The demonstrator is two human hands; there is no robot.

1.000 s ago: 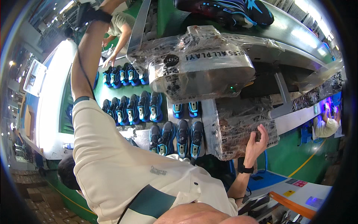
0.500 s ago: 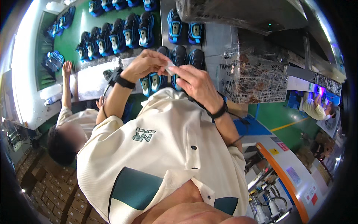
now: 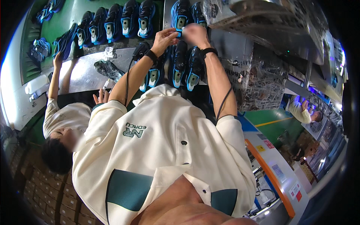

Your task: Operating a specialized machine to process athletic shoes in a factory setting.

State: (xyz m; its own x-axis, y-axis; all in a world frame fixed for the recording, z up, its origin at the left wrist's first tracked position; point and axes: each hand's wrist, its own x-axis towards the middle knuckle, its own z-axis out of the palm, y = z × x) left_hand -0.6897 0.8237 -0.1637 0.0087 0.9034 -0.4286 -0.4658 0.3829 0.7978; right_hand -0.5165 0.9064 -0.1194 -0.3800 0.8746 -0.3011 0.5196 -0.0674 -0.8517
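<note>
The left hand point(image 3: 166, 39) has its fingers curled with the tips drawn close together at the near end of a black-and-blue shoe point(image 3: 182, 13); whether they pinch anything cannot be told. The right hand point(image 3: 197, 36) is blurred just beside it, so its grip cannot be told either. That shoe lies just beyond both hands. To work cleanly here, one hand would best steady the shoe while the other's fingertips do the fine handling, pressing lightly and squarely. Wrists should ride high over the nearer shoes point(image 3: 179, 62) below the hands, with the left forearm's cord point(image 3: 128, 84) clear of them.
</note>
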